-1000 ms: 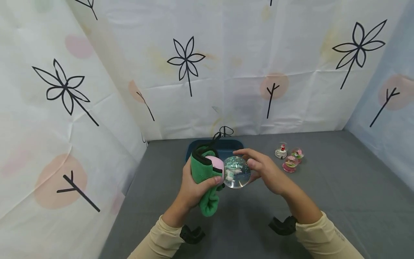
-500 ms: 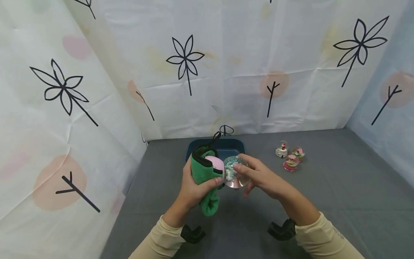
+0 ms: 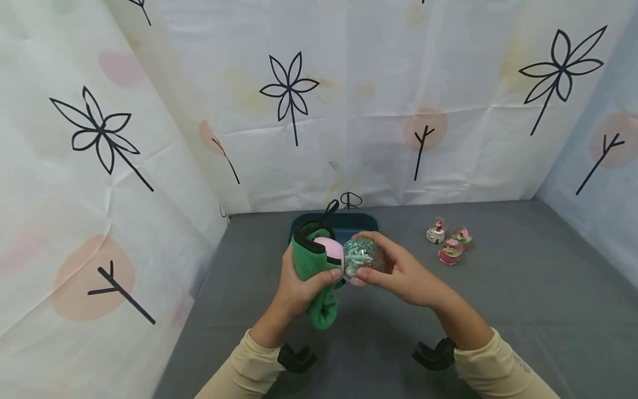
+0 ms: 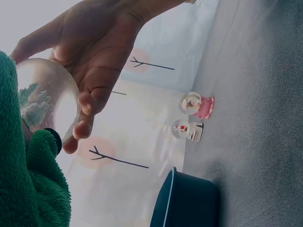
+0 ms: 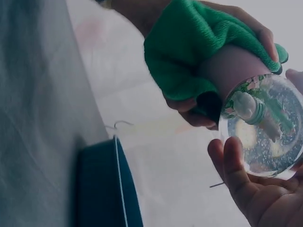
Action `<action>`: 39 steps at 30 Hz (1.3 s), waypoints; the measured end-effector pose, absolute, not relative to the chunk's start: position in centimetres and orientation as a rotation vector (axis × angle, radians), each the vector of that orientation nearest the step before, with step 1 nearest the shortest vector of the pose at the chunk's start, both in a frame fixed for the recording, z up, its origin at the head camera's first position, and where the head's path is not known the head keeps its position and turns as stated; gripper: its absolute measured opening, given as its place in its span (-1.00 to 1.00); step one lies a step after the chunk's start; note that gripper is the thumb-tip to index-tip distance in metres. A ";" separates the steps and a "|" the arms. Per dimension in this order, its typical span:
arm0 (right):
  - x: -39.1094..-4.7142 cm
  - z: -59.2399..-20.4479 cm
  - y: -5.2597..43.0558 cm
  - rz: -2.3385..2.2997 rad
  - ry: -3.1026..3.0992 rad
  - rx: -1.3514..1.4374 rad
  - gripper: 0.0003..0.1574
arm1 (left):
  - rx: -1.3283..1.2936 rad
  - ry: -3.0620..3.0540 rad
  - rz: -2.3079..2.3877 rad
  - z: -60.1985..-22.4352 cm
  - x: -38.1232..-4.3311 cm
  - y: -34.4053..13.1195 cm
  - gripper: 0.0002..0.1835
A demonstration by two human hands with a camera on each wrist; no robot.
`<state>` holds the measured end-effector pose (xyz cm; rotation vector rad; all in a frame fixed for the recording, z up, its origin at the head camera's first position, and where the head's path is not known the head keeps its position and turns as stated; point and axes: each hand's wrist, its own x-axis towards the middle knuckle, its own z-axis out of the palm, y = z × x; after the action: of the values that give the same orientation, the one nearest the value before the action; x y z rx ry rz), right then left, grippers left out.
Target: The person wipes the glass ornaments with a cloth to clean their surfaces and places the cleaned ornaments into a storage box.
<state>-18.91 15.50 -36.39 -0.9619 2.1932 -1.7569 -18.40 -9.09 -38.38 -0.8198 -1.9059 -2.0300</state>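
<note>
A large snow globe (image 3: pixel 360 252) with a pink base lies on its side in the air between both hands. Glitter and a pale figure show inside its glass in the right wrist view. Through a green cloth (image 3: pixel 310 260) with black edging, my left hand (image 3: pixel 298 285) grips the base, thumb along the near side. My right hand (image 3: pixel 406 274) holds the glass ball from the right, thumb in front and fingers curved over the far side. In the left wrist view the cloth (image 4: pixel 28 175) hides my left hand and the base.
Behind the hands a dark blue tub (image 3: pixel 349 221) stands at the back of the grey table (image 3: pixel 498 288). Three small snow globes sit right of it: a white-based one (image 3: pixel 436 233) and two pink-based ones, the nearer globe (image 3: pixel 451 252) in front. Patterned fabric walls (image 3: pixel 359 138) surround the table.
My right hand has moved from the ball's right edge onto the glass, its thumb coming across the front. Glitter now swirls more thickly inside. My left hand keeps its grip on the cloth-wrapped base.
</note>
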 end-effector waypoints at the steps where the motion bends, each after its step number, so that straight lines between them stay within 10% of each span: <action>1: -18.7 -36.3 15.5 -1.730 2.247 -0.983 -0.25 | -0.811 -1.914 -2.031 -38.3 -18.4 -9.1 -0.39; 16: -18.7 -37.0 15.0 -1.059 3.045 -1.756 0.16 | -0.715 -1.948 -2.218 -38.2 -18.6 -9.3 -0.55; 24: -18.7 -36.8 15.2 -1.602 2.730 -1.335 0.12 | -0.656 -1.941 -2.210 -38.2 -18.4 -9.2 -0.50; 30: -18.7 -36.9 14.8 -1.897 2.407 -0.875 -0.45 | -0.695 -1.900 -2.132 -38.4 -18.4 -9.1 -0.40; 39: -19.0 -36.9 14.5 -1.905 1.910 -0.737 -0.30 | -0.684 -1.891 -2.063 -38.5 -18.7 -9.2 -0.40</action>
<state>-19.00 14.46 -36.95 -0.7375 1.9102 -1.9054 -18.69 -9.17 -38.51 -0.6842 -1.8912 -2.0629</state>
